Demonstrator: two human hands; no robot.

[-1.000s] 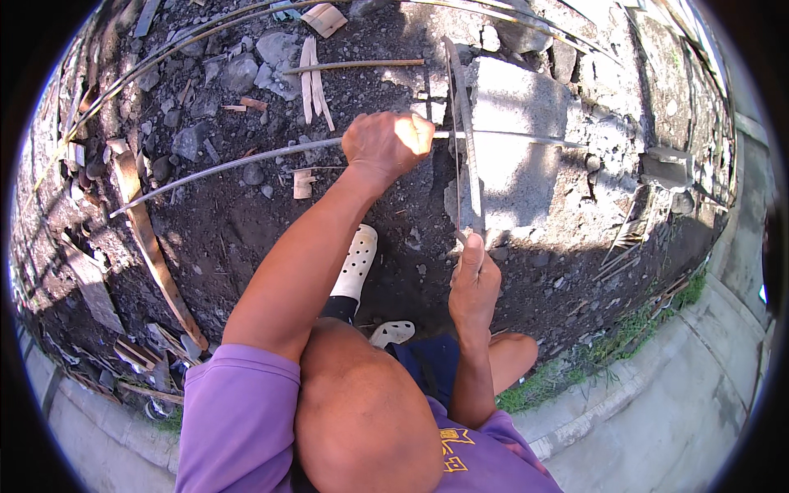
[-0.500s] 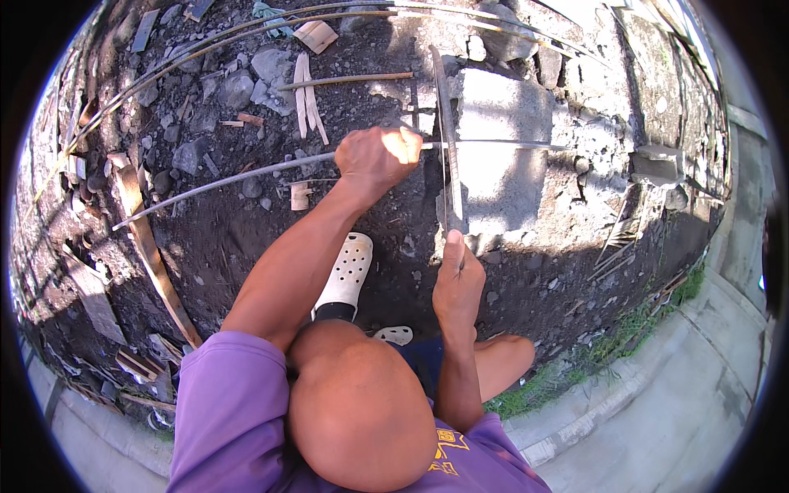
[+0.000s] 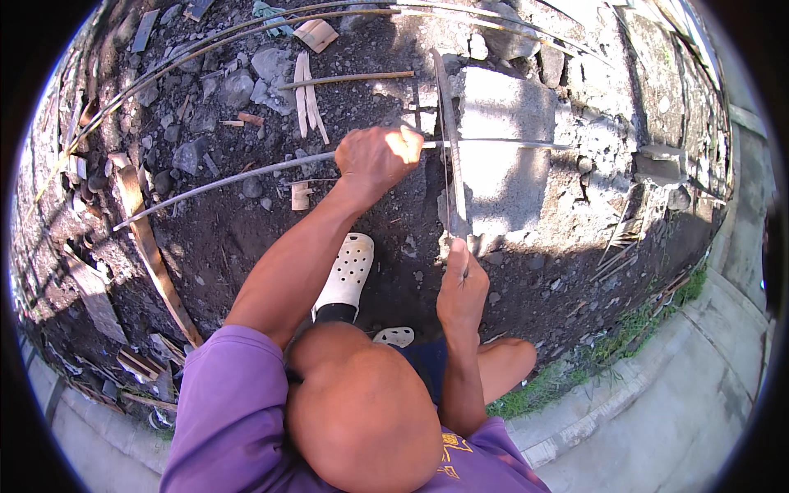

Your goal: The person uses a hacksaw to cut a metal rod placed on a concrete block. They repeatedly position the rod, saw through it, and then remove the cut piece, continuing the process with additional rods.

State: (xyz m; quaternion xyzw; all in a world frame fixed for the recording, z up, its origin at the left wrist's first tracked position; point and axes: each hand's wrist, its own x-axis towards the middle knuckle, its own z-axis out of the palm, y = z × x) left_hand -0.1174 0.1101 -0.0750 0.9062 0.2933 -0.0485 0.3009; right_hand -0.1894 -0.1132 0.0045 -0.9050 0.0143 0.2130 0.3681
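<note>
A long grey metal rod (image 3: 271, 168) runs across the view, its right part over a pale concrete block (image 3: 505, 107). My left hand (image 3: 380, 154) is closed around the rod near its middle, left of the block. In my right hand (image 3: 462, 292) is the handle end of a hacksaw (image 3: 449, 111), which points away from me. Its narrow frame and thin blade cross the rod just right of my left fist, along the block's left edge. How deep the blade sits in the rod cannot be made out.
Stones (image 3: 237, 89) and wood scraps (image 3: 308, 103) litter the dark soil. Long thin rods (image 3: 222, 37) arc along the far side. A plank (image 3: 152, 246) lies at left, a broken hollow block (image 3: 660, 164) at right. My white clog (image 3: 349, 263) is below the rod.
My right hand and the hacksaw have shifted slightly toward me and to the right. My left hand stays on the rod at about the same place.
</note>
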